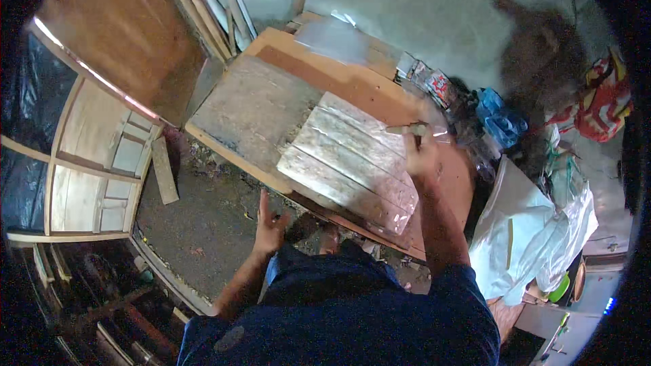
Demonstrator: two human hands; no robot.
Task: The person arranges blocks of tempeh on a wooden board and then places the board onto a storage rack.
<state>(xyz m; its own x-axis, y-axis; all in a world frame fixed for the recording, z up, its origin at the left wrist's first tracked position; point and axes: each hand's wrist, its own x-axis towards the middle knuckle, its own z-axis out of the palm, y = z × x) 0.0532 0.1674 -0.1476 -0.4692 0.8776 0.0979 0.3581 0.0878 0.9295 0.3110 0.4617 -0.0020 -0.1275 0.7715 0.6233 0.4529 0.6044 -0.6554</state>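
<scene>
My right hand (422,154) is closed around a small, thin tool (400,129) with a narrow tip pointing left; blur hides its exact kind. It is over the right edge of a pale, worn panel (349,163) with several straight grooves across it. The panel lies flat, partly over a grey-brown board (254,105), on an orange-brown tabletop (447,190). My left hand (271,225) hangs off the table's near edge, apart from the panel, with its index finger stretched out and nothing in it.
Crumpled bags, one a blue plastic bag (500,116), crowd the table's right end. A white sack (508,230) stands at the right. Wood strips (196,10) lean at the back left. A wooden frame (95,156) with panels stands left, near a loose plank (164,171).
</scene>
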